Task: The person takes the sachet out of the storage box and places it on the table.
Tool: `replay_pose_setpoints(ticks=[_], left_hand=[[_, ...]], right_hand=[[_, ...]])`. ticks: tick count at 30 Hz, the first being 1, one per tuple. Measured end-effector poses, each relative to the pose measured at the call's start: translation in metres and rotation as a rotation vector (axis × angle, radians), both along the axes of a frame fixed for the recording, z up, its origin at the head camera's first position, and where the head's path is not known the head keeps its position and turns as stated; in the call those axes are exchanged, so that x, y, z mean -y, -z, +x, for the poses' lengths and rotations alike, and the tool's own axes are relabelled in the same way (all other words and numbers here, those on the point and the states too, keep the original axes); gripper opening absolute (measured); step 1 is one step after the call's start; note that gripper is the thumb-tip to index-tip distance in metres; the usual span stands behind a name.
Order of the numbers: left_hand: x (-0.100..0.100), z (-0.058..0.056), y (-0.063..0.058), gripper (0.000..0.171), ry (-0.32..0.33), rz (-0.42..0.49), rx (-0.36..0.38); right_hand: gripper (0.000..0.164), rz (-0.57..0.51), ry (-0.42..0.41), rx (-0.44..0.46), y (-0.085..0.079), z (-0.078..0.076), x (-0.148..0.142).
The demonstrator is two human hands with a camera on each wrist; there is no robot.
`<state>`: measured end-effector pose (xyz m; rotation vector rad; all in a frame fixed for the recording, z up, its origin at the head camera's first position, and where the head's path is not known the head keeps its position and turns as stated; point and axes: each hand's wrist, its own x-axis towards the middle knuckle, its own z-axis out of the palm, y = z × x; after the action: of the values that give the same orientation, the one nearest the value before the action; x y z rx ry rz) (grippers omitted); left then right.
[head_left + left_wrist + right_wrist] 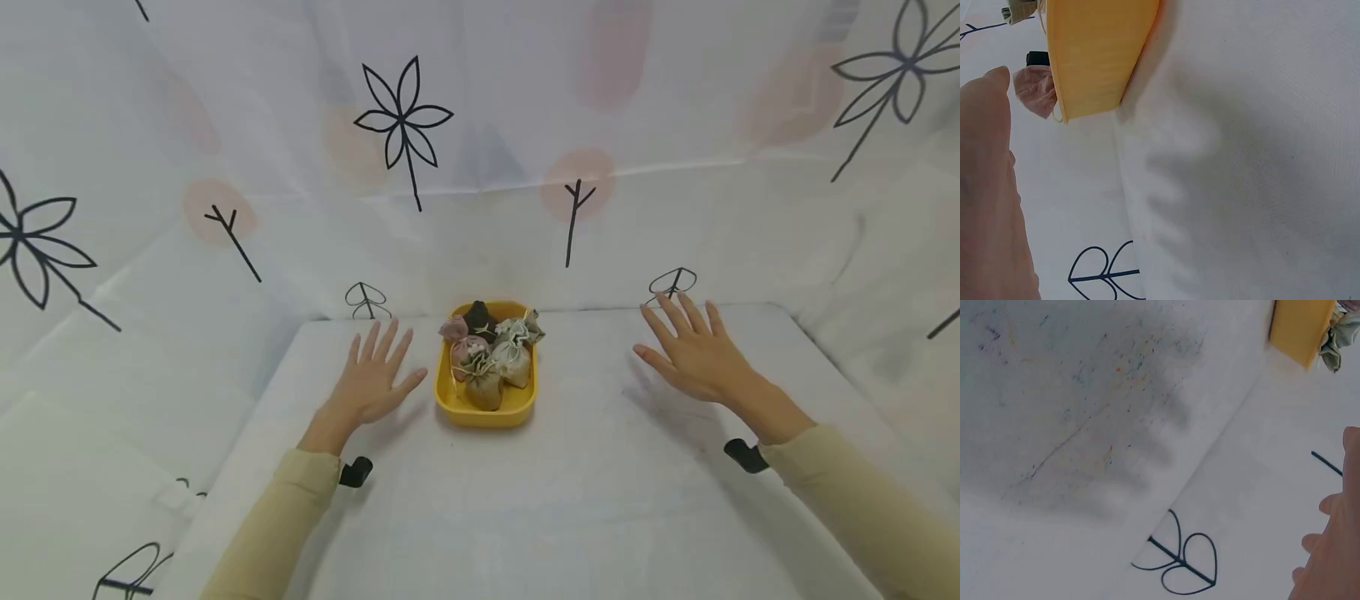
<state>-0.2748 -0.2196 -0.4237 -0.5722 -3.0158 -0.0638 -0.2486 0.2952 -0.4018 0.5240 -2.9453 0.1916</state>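
A yellow tray (486, 417) with rounded corners stands near the far edge of the table, between the two hands. In it lie several small drawstring pouches: an olive pouch (483, 388) at the front, a pale patterned pouch (513, 363), a pink pouch (468, 350) and a dark pouch (478, 319) behind. Left of the tray, my left hand (372, 379) is held above the table with its fingers spread, holding nothing. My right hand (693, 354), further off on the right, is also spread and holds nothing. Neither hand touches the tray.
The white table (555, 508) carries some small coloured marks in the right wrist view. Behind and around it hangs a white cloth (480, 233) with drawn flowers and twigs. A black wrist device (356, 472) shows below the left hand, another black device (745, 456) below the right.
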Motion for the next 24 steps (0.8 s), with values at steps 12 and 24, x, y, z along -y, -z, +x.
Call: replay_pose_setpoints(ticks=[12, 24], left_hand=[[-0.019, 0.005, 0.009, 0.088, 0.073, 0.085, 0.019], [-0.04, 0.01, 0.016, 0.097, 0.099, 0.211, 0.103]], right_hand=[[0.076, -0.083, -0.065, 0.005, 0.009, 0.009, 0.033], [0.08, -0.229, -0.132, 0.031, 0.015, 0.009, 0.07]])
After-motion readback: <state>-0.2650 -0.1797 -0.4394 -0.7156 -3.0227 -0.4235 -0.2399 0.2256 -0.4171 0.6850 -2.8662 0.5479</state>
